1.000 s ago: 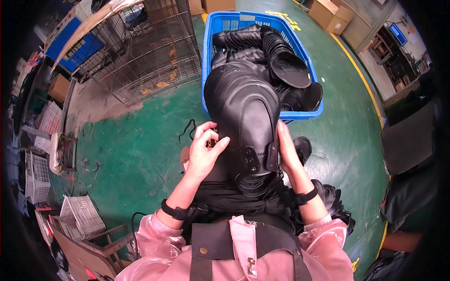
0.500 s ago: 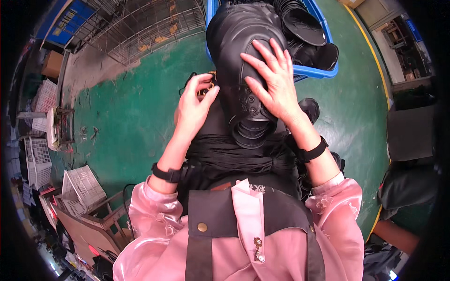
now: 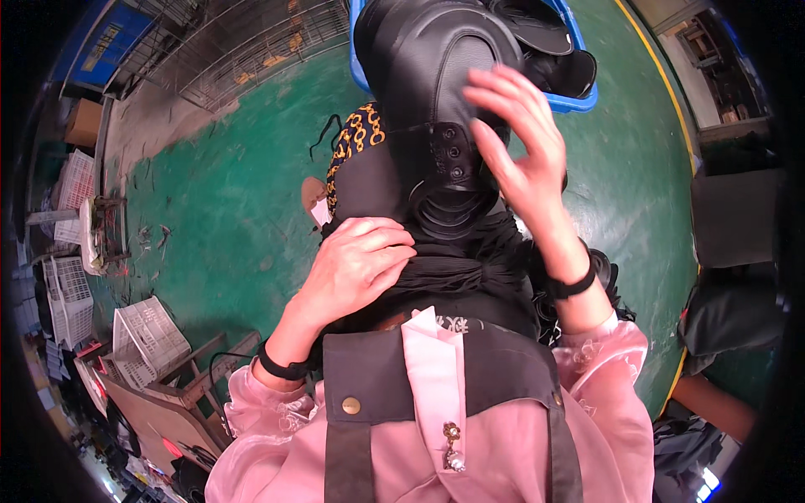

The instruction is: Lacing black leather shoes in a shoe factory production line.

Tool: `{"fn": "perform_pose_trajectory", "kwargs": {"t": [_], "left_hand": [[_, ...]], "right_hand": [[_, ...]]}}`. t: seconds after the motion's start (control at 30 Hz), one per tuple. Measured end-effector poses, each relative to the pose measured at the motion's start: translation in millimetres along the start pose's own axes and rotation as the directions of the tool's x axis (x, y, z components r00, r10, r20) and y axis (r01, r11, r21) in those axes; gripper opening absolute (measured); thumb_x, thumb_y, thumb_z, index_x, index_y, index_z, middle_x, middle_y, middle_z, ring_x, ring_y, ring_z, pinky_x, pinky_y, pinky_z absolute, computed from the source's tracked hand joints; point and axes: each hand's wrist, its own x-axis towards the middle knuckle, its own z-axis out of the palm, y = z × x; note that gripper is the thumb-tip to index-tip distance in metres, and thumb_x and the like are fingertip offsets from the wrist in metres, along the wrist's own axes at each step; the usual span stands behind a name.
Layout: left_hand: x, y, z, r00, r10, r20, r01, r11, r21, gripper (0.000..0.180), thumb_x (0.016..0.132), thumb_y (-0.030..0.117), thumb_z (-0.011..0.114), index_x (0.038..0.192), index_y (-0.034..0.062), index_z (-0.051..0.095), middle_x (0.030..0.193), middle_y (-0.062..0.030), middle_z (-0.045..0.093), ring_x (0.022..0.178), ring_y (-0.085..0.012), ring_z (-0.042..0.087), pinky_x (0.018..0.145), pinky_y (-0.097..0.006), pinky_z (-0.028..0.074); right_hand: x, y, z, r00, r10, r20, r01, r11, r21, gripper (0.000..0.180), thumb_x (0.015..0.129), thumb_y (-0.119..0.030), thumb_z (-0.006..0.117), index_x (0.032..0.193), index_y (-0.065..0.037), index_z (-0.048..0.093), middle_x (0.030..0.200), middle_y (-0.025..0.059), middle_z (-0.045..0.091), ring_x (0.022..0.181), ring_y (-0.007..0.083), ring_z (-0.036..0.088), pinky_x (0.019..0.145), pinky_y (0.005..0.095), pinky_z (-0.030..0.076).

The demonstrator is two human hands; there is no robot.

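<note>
A nested stack of black leather shoe uppers (image 3: 411, 75) stretches away from my lap, with round eyelets near its close end. Above its right side my right hand (image 3: 537, 151) is open, fingers spread and slightly blurred. My left hand (image 3: 356, 264) lies low on my lap, its fingers bent and pressed together on a bundle of black laces (image 3: 453, 264). Its fingertips are partly hidden, so how many laces they hold does not show. Just beyond that hand is dark cloth with a gold chain pattern (image 3: 356, 138) over my leg.
A blue basket (image 3: 574, 103) holding more black shoe parts stands ahead, behind the stack. White plastic crates (image 3: 151, 335) and a wooden bench frame (image 3: 201, 369) are on the left. Wire cages (image 3: 251, 50) stand far left, and dark padded blocks (image 3: 738, 218) to the right.
My left hand has come down from beside the stack to the laces on my lap, and its fingers have closed. My right hand has lifted off the uppers and shifted right.
</note>
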Motion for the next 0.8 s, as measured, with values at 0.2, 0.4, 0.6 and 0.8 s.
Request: {"fn": "perform_pose_trajectory", "kwargs": {"t": [0.2, 0.4, 0.6, 0.8], "left_hand": [[11.0, 18.2, -27.2, 0.994, -0.104, -0.016, 0.098, 0.969, -0.229, 0.015, 0.075, -0.001, 0.068, 0.090, 0.0027, 0.068, 0.075, -0.0086, 0.064, 0.061, -0.0213, 0.063, 0.054, -0.030, 0.048], [7.5, -7.2, -59.0, 0.956, -0.166, -0.241, 0.194, 0.976, 0.098, 0.015, 0.078, -0.006, 0.064, 0.089, 0.0033, 0.069, 0.061, -0.0038, 0.053, 0.047, -0.0106, 0.045, 0.044, -0.026, 0.032], [1.3, -19.9, -102.4, 0.908, -0.159, -0.388, 0.291, 0.905, 0.310, 0.015, 0.087, -0.006, 0.061, 0.098, 0.0003, 0.067, 0.073, -0.0047, 0.058, 0.058, -0.0081, 0.048, 0.052, -0.021, 0.038], [-1.1, -30.4, -121.1, 0.888, -0.125, -0.443, 0.361, 0.785, 0.503, 0.019, 0.083, -0.002, 0.067, 0.101, 0.0030, 0.067, 0.081, -0.0083, 0.064, 0.072, -0.0217, 0.061, 0.064, -0.028, 0.047]], "right_hand": [[-55.1, -63.7, -21.0, 0.751, 0.142, 0.645, -0.592, 0.576, 0.563, 0.033, 0.093, -0.015, 0.060, 0.123, 0.000, 0.060, 0.105, 0.0123, 0.068, 0.099, 0.0236, 0.067, 0.088, 0.0326, 0.051], [-117.5, -43.7, -29.2, 0.421, 0.251, 0.872, -0.898, 0.250, 0.362, 0.027, 0.102, -0.023, 0.050, 0.106, -0.004, 0.068, 0.065, -0.0007, 0.051, 0.062, 0.0066, 0.049, 0.060, 0.0236, 0.043], [-114.8, -34.3, -27.4, 0.466, 0.193, 0.864, -0.860, 0.327, 0.391, 0.023, 0.100, -0.017, 0.054, 0.112, -0.003, 0.068, 0.072, 0.0011, 0.059, 0.069, 0.0080, 0.057, 0.066, 0.0246, 0.049], [-104.4, -39.4, -28.1, 0.477, 0.291, 0.829, -0.875, 0.249, 0.415, 0.026, 0.100, -0.015, 0.053, 0.119, -0.002, 0.065, 0.078, 0.0041, 0.066, 0.071, 0.0102, 0.062, 0.067, 0.0253, 0.051]]}}
